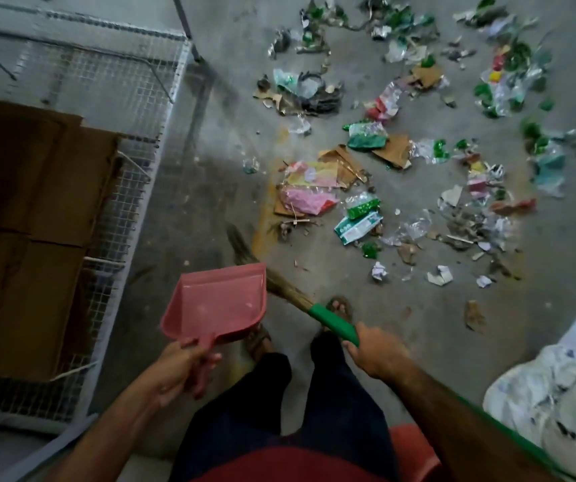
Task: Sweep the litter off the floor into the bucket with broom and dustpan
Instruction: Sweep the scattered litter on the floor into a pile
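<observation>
One dustpan [217, 300], one broom [300, 302] — two hands [178, 367].

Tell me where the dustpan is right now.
In the head view, the pink dustpan is lower centre-left, held by the left hand, beside the broom.

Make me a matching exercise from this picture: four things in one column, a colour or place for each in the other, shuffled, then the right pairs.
Things:
1. dustpan
2. broom handle
3. cardboard boxes
4. litter

Descriptions:
A. green, in the right hand
B. scattered on the floor ahead
C. pink, in the left hand
D. brown, inside the wire-mesh cage

Pairs: 1-C, 2-A, 3-D, 4-B
</observation>
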Action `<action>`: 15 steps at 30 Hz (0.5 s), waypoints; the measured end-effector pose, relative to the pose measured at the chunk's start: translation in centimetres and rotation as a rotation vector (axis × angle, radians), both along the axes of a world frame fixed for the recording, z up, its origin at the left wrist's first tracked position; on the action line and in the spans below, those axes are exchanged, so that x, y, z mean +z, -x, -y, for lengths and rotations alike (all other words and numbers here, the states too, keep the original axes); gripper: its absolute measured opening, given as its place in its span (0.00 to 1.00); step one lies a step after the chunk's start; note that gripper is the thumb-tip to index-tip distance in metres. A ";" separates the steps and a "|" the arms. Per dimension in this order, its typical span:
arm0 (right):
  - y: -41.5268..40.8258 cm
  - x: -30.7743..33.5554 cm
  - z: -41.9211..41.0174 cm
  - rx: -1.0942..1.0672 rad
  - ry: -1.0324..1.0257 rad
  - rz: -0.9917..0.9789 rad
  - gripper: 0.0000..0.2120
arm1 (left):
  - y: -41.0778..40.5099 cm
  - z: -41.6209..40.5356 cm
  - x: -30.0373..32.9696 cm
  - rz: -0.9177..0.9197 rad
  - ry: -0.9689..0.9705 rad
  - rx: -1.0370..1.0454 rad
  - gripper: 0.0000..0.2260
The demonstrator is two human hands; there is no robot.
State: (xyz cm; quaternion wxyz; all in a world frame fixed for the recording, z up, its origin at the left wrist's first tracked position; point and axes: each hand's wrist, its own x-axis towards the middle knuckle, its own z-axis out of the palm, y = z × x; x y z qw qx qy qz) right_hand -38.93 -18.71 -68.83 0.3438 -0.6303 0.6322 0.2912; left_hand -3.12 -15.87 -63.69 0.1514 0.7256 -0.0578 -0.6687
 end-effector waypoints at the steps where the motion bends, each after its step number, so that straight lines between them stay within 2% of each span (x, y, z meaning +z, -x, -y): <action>1: 0.2 -1.6 -0.5 0.036 -0.027 -0.025 0.20 | 0.1 -0.1 -0.6 0.058 -0.034 -0.047 0.07; 6: 1.8 -8.2 -1.2 0.113 -0.105 -0.132 0.13 | 3.5 0.7 -3.7 0.364 -0.130 -0.298 0.05; 8: 3.9 -10.7 -0.6 0.102 -0.148 -0.169 0.13 | 6.1 1.4 -5.4 0.451 -0.113 -0.316 0.06; 10: 7.0 -13.2 0.5 0.060 -0.153 -0.222 0.14 | 8.5 2.3 -7.3 0.522 -0.062 -0.291 0.02; 15: 15.7 -18.4 6.1 -0.155 -0.099 -0.325 0.13 | 13.3 5.6 -13.3 0.511 -0.026 -0.346 0.08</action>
